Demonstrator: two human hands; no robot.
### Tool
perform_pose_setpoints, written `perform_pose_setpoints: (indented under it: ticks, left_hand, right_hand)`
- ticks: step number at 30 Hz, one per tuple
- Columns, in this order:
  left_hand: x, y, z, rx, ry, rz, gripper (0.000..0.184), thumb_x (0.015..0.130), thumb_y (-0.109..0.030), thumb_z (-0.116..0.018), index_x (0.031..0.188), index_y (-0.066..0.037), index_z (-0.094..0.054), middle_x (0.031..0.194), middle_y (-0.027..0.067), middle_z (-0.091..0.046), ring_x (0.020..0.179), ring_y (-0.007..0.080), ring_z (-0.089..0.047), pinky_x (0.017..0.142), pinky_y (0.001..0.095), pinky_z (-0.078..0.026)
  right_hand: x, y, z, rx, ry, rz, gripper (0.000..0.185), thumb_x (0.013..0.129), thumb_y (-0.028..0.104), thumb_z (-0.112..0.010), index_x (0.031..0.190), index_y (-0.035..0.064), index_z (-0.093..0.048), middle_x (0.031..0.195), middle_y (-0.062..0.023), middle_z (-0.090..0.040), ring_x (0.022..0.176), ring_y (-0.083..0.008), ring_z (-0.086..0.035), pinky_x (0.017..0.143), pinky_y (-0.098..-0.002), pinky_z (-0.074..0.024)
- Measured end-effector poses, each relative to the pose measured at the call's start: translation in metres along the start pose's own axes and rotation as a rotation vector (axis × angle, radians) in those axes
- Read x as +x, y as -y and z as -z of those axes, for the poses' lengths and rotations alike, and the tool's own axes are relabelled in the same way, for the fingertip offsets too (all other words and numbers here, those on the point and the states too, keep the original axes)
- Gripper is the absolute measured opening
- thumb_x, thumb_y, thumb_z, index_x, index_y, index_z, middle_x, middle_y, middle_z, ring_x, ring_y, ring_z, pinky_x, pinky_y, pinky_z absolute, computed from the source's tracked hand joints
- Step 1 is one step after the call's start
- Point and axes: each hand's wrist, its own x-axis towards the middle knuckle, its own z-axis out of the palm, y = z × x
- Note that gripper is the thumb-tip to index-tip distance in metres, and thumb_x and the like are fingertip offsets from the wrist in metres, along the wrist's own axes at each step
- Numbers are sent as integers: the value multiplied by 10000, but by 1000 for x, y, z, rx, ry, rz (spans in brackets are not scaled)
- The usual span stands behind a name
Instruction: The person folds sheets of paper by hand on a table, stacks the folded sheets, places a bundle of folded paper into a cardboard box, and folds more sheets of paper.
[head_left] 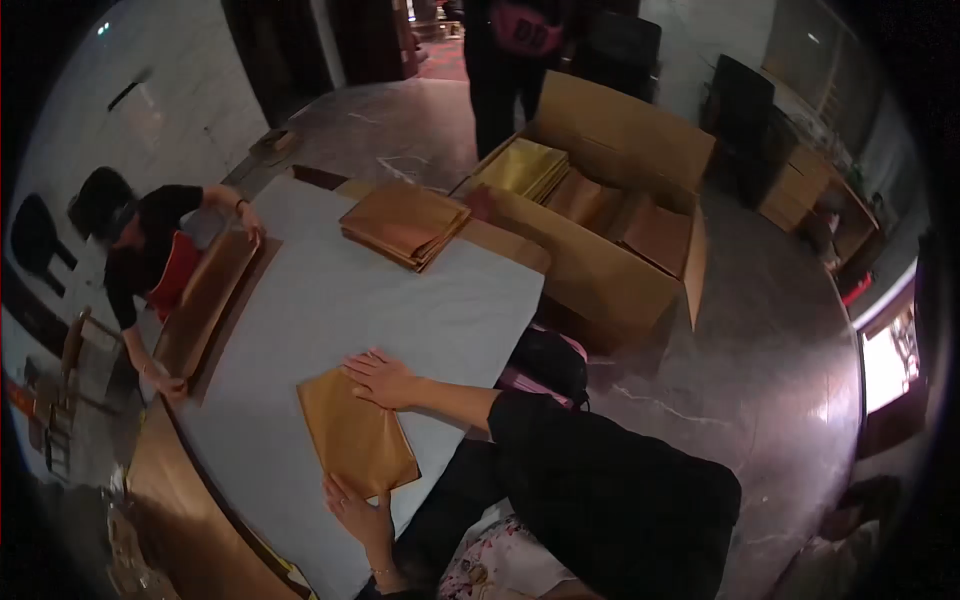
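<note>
A folded gold-brown sheet (357,432) lies on the pale table cover (300,290) in front of me. My right hand (381,378) rests flat on its upper right corner with the fingers spread. At its lower edge is my left hand (357,512), fingers apart, the fingertips touching the sheet. A stack of folded copper-coloured sheets (403,222) sits at the far side of the table, beyond my right hand.
Across the table at the left, a co-worker (165,240) holds a long brown sheet (215,310) with both hands. An open cardboard box (600,255) with folded gold and copper sheets stands at the back right. Another person (495,80) stands behind it.
</note>
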Motion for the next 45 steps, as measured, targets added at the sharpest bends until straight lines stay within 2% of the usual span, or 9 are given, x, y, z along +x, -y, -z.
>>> perform_pose_setpoints:
  ticks: [5, 7, 10, 11, 17, 26, 29, 32, 45]
  left_hand:
    - [2, -5, 5, 62, 10, 74, 890, 811, -481, -609, 1423, 18, -200, 1466, 209, -237, 1355, 355, -225, 1097, 471, -181]
    - [0, -1, 1, 152, 6, 36, 878, 838, -497, -577, 1426, 24, -185, 1453, 229, -249, 1346, 367, -239, 1092, 464, -206]
    - [4, 1, 0, 315, 48, 46, 803, 896, -553, -449, 1438, -17, -197, 1472, 187, -238, 1350, 314, -264, 1079, 456, -254]
    - [8, -2, -2, 332, 54, 52, 804, 897, -556, -445, 1438, -17, -196, 1472, 187, -239, 1349, 314, -266, 1078, 456, -257]
    - [18, -18, -5, 368, 74, 127, 805, 902, -568, -417, 1440, -15, -186, 1470, 185, -246, 1346, 317, -275, 1068, 454, -272]
    - [11, -37, -13, 500, 101, 211, 806, 913, -580, -371, 1442, -8, -168, 1465, 183, -260, 1338, 322, -290, 1056, 450, -289]
    - [11, -35, -19, 453, 27, 133, 805, 914, -576, -375, 1441, -4, -169, 1462, 187, -262, 1337, 326, -289, 1056, 453, -288]
    - [13, -35, -28, 390, -59, 22, 803, 914, -572, -379, 1439, -1, -170, 1460, 192, -264, 1336, 331, -288, 1055, 455, -287]
    - [27, -46, -43, 300, -165, -141, 798, 917, -553, -395, 1433, 15, -174, 1448, 210, -272, 1332, 350, -284, 1053, 464, -283]
  right_hand:
    - [7, -18, 16, -154, 43, -8, 558, 963, 380, -325, 1410, 49, -282, 1488, -114, -245, 1396, -206, -172, 1131, -449, -100]
    - [-9, -5, -5, 98, -271, 55, 522, 956, 330, -374, 1384, 35, -325, 1453, -151, -288, 1348, -237, -268, 1101, -466, -172]
    - [-87, 45, 27, 122, -217, 123, 560, 881, 334, -515, 1334, 26, -395, 1343, -164, -386, 1204, -300, -393, 997, -434, -305]
    - [-113, 57, 20, 419, -251, 40, 588, 846, 342, -566, 1318, 27, -414, 1303, -166, -414, 1159, -308, -418, 959, -419, -337]
    - [-161, 85, 8, 258, -280, -137, 742, 727, 325, -709, 1325, 42, -372, 1122, -139, -446, 1028, -278, -441, 872, -361, -337]
    - [-135, 95, -23, 148, -422, -207, 508, 761, 190, -627, 1238, 82, -491, 953, -68, -517, 907, -212, -490, 804, -349, -343]
    - [-133, 90, -20, 125, -331, -153, 393, 749, 187, -626, 1140, 167, -589, 910, -51, -511, 885, -203, -490, 777, -336, -332]
    - [-134, 83, -32, 176, -539, -123, 283, 734, 225, -634, 1017, 211, -627, 934, -31, -496, 943, -200, -473, 773, -343, -324]
    - [-127, 81, -28, 334, -584, -191, 138, 768, 276, -593, 856, 194, -660, 931, -34, -531, 956, -218, -490, 809, -362, -319]
